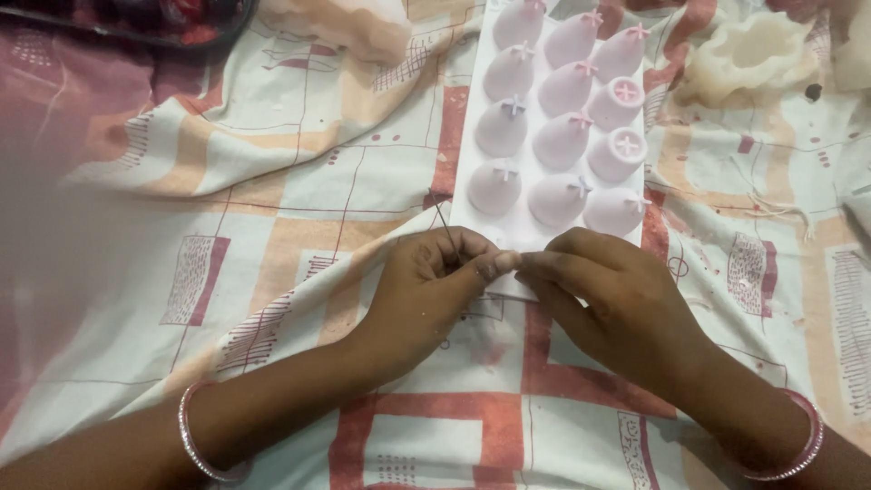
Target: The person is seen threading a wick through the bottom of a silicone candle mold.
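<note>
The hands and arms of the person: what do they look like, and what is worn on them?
Both forearms are bare, with no sleeves in view. The left hand and the right hand wear no gloves, and no rings can be seen. Each wrist carries thin bangles: pale, silvery-pink bangles on the left wrist and pink bangles on the right wrist.

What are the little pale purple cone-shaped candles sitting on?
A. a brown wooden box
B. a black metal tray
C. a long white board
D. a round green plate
C. The pale purple cone-shaped candles stand in rows on a long white board, which lies on the patterned cloth just beyond the left hand and right hand, whose fingertips meet at its near end.
</note>
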